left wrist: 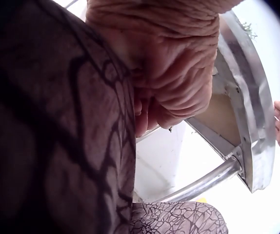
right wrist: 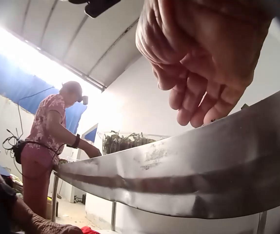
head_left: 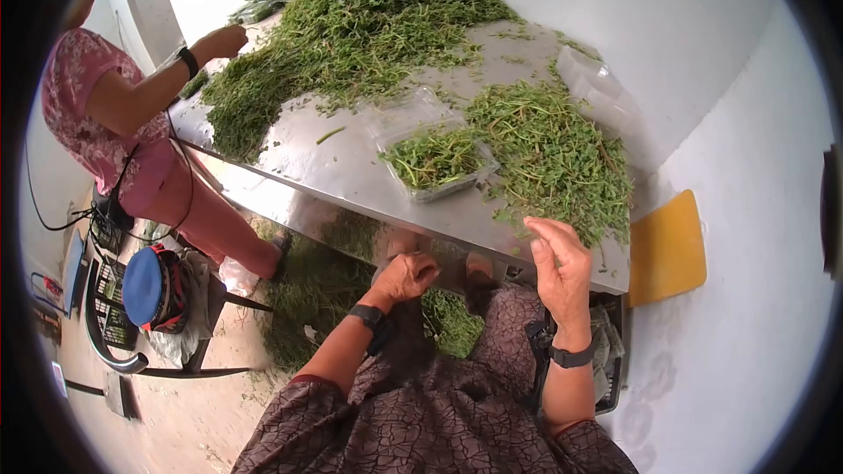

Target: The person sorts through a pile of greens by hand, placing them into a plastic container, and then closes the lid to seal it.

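The left hand (head_left: 406, 278) (left wrist: 164, 63) hangs off the table's front edge, above the lap, fingers loosely curled and holding nothing. Fingers relaxed and slightly bent, the right hand (head_left: 564, 272) (right wrist: 203, 63) is raised by the front edge at the right, just below a smaller heap of green stems (head_left: 553, 149); nothing shows in it. Left of that heap stands a clear plastic box (head_left: 432, 197) filled with cut greens (head_left: 435, 156), its lid (head_left: 408, 114) tilted back. A large pile of greens (head_left: 369, 17) covers the rear of the metal table (head_left: 307, 145).
Another person (head_left: 114, 123) (right wrist: 50, 126) stands at the table's left end, one arm over it. Packed boxes (head_left: 263, 2) lie behind. Clear plastic containers (head_left: 597, 92) lie at the right by the wall. A chair with a blue cap (head_left: 145, 288), a yellow board (head_left: 667, 250) and greens underfoot surround the table.
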